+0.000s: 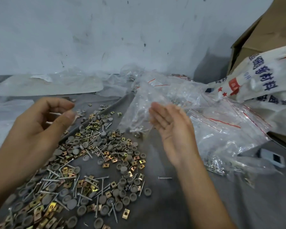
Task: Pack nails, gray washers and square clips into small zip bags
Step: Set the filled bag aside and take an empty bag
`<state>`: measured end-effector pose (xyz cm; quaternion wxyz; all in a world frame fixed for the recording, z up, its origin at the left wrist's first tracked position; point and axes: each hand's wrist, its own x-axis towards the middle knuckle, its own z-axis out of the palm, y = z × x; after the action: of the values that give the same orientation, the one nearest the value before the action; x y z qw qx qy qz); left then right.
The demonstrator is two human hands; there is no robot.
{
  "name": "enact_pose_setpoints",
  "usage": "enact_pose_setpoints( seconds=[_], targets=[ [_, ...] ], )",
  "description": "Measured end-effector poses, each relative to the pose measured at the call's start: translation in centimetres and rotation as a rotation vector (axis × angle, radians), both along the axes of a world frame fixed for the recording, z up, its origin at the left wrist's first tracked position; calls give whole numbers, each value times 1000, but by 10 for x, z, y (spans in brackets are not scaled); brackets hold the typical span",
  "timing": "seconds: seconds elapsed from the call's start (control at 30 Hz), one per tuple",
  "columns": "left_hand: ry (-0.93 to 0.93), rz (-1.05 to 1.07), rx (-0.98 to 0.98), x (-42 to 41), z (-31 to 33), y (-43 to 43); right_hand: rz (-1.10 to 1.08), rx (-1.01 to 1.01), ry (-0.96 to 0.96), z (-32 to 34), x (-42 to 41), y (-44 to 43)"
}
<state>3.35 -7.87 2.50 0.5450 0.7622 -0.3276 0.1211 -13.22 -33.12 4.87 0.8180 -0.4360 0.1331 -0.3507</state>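
At the bench's [180, 204] back left edge lies one pale flat sheet [48, 85] under crumpled plastic. The left hand [40, 124] hangs over the left side with its fingers curled and thumb close to forefinger; I cannot tell whether anything is pinched between them.

Below and beside it, the loose parts spread from the near left corner toward the middle. They include gray washers [122, 171], brass-colored square clips [125, 214] and nails [82, 195], dozens of each and too tangled to count. One single nail [165, 178] lies apart, right of the heap.

The right hand [170, 128] is at the middle, palm turned left. Its fingers are straight and together, with the tips touching one crumpled clear bag [139, 113] that has a few parts in its bottom.

Right of that lies a heap of empty zip bags [221, 123] with red strips, too overlapped to count. More nails in plastic [218, 166] lie near the right edge, beside one small gray device [271, 157]. At the back right are one printed white sack [262, 80] and one cardboard box [257, 33].
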Motion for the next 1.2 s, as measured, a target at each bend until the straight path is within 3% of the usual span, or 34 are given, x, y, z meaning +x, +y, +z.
enact_pose_setpoints(
  seconds=[0.1, 0.23, 0.43, 0.67, 0.83, 1.07, 1.2],
  targets=[
    [-10, 54, 45, 9, -5, 3, -340, 92, 167, -10, -2, -36],
    [-19, 209, 268, 29, -15, 24, -387, 137, 324, -29, 3, -41],
    [117, 479, 615, 51, -20, 61, -153, 39, 332, -24, 16, 11],
    [268, 438, 936, 55, -43, 65, 171, -337, 441, -24, -3, 50],
    [149, 513, 839, 58, -49, 67, 251, -423, 498, -29, -1, 55],
    [160, 550, 489, 58, -46, 67, 283, -483, 465, -30, -1, 57],
    [88, 595, 490, 73, -46, 70, 298, -507, 446, -31, -1, 58]
  ],
)
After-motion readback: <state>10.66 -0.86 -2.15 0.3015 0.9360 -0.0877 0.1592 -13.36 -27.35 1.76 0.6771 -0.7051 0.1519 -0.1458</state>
